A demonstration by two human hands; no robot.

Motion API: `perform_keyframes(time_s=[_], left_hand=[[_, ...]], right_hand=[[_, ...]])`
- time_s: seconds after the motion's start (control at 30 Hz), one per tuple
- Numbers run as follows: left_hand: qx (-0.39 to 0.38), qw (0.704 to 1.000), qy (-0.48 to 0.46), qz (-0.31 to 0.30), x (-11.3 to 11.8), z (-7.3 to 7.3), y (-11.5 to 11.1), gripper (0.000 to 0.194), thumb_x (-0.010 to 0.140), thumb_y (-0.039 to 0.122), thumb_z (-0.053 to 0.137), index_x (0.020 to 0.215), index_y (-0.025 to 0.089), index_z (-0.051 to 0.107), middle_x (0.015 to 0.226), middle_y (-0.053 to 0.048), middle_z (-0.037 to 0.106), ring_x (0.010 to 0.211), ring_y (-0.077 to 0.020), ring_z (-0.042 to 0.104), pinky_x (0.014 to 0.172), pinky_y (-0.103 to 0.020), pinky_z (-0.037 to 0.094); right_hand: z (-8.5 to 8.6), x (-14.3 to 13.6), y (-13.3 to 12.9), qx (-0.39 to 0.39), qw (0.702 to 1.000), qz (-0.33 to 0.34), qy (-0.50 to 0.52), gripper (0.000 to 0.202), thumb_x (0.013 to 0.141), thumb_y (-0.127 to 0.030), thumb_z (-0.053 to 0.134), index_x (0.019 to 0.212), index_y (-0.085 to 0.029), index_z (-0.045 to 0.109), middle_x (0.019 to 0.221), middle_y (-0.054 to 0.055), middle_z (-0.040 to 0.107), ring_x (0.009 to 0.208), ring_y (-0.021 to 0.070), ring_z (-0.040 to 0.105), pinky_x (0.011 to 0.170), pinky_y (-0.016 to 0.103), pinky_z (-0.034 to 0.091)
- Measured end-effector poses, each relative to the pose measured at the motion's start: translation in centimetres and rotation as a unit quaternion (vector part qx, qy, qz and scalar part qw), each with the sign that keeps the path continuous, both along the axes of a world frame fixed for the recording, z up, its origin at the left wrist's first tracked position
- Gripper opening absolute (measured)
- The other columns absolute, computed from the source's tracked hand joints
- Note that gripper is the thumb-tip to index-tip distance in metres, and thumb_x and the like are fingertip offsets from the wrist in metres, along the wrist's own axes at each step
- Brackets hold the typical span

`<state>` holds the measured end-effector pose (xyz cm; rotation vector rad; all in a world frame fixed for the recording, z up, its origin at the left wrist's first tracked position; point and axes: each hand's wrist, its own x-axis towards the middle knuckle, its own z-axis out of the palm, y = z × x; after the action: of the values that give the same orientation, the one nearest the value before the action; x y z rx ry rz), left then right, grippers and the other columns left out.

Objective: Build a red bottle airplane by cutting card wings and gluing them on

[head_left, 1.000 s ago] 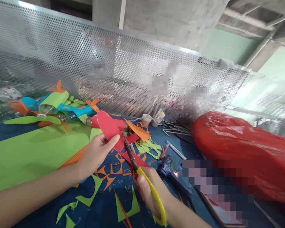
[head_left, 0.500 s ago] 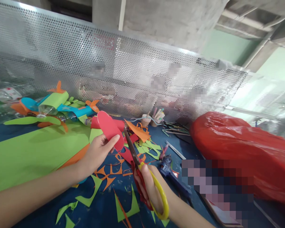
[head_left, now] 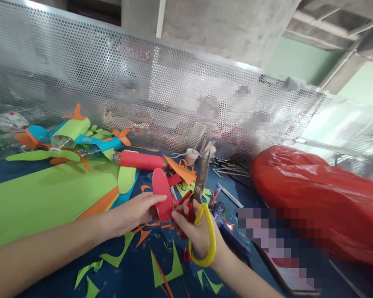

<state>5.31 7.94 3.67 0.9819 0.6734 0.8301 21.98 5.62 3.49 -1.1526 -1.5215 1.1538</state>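
My left hand (head_left: pixel 146 209) pinches a rounded oblong of red paper (head_left: pixel 161 188) at its lower left, thumb on top. Close beside it, my right hand (head_left: pixel 195 225) grips scissors (head_left: pixel 201 186) with one yellow and one red handle, blades pointing up and closed together. The right fingertips are at the paper's lower right edge; whether they pinch it I cannot tell. Behind the paper lies a red paper-wrapped tube (head_left: pixel 141 160). Green offcuts (head_left: pixel 168 269) and thin orange scraps are scattered below my hands.
Large green sheets (head_left: pixel 49 194) lie at left. Behind them are paper-covered bottle models (head_left: pixel 71 130) and clear plastic bottles (head_left: pixel 9 124). A blue glue gun (head_left: pixel 230 236) rests right of my hand, near a red plastic bag (head_left: pixel 313 194). A perforated metal screen (head_left: pixel 174 82) stands behind.
My left hand has lowered the red paper rightward, toward my right hand. The scissors have swung from pointing up-left to upright, away from the paper, and their blades are closed.
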Motion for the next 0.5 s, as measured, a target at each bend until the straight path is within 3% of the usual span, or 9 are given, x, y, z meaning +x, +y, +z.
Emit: perform_keyframes(time_s=[0.17, 0.3, 0.4, 0.5], left_hand=[[-0.019, 1.0, -0.006, 0.007, -0.3, 0.0, 0.3, 0.025, 0.085, 0.031, 0.052, 0.087, 0.015, 0.072, 0.079, -0.005, 0.071, 0.078, -0.0171, 0.06, 0.076, -0.027, 0.045], [0.001, 1.0, 0.001, 0.01, -0.5, 0.1, 0.4, 0.029, 0.087, 0.034, 0.05, 0.1, 0.017, 0.07, 0.093, -0.007, 0.072, 0.087, -0.019, 0.06, 0.08, -0.029, 0.044], [0.034, 0.999, 0.009, -0.012, -0.2, 0.4, -0.1, 0.03, 0.089, 0.037, 0.048, 0.099, 0.02, 0.07, 0.084, -0.005, 0.072, 0.08, -0.0184, 0.061, 0.079, -0.03, 0.044], [0.046, 0.998, 0.033, -0.015, 0.0, 0.6, -0.6, 0.025, 0.087, 0.036, 0.052, 0.096, 0.024, 0.072, 0.076, -0.001, 0.07, 0.077, -0.0181, 0.062, 0.078, -0.029, 0.045]], right_hand=[[-0.2, 0.1, 0.4, -0.036, 0.999, 0.003, 0.006, 0.035, 0.073, -0.036, 0.066, 0.07, -0.023, 0.034, 0.055, -0.006, 0.055, 0.04, 0.0085, 0.051, 0.037, 0.019, 0.038], [0.2, -0.1, 0.4, -0.048, 0.999, 0.005, 0.014, 0.037, 0.073, -0.046, 0.065, 0.069, -0.024, 0.035, 0.05, -0.005, 0.056, 0.037, 0.0103, 0.05, 0.037, 0.022, 0.039], [0.4, -0.3, 0.2, -0.039, 0.998, 0.008, 0.043, 0.041, 0.069, -0.047, 0.068, 0.068, -0.024, 0.034, 0.052, -0.005, 0.056, 0.04, 0.0126, 0.054, 0.038, 0.024, 0.042], [0.2, -0.2, 0.3, -0.029, 0.998, 0.0, 0.049, 0.039, 0.069, -0.039, 0.069, 0.068, -0.024, 0.033, 0.056, -0.007, 0.053, 0.043, 0.012, 0.054, 0.039, 0.023, 0.041]])
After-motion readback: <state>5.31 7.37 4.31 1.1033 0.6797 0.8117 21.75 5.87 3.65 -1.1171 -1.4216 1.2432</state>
